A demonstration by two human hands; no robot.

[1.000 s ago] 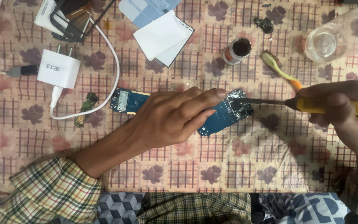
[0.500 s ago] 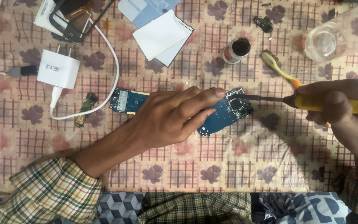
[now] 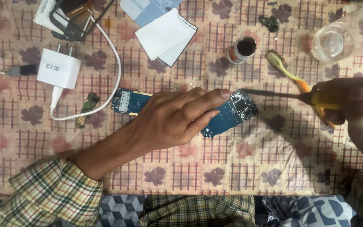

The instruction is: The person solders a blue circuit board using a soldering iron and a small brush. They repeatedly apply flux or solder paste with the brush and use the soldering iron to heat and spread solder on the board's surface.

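Barely shifted — left hand [image 3: 173, 120] pins circuit board [image 3: 232, 113]; iron tip [image 3: 253, 92] seemingly touches its edge.

Left hand [image 3: 171, 122] hides circuit board [image 3: 232, 115] middle; glass [image 3: 337, 40] cut off.

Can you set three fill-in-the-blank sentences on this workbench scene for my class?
1. The left hand presses down on a blue ____ board.
2. The right hand grips a tool with a ____ handle.
3. The white charger lies to the ____ of the jar.

Missing words: circuit; yellow; left
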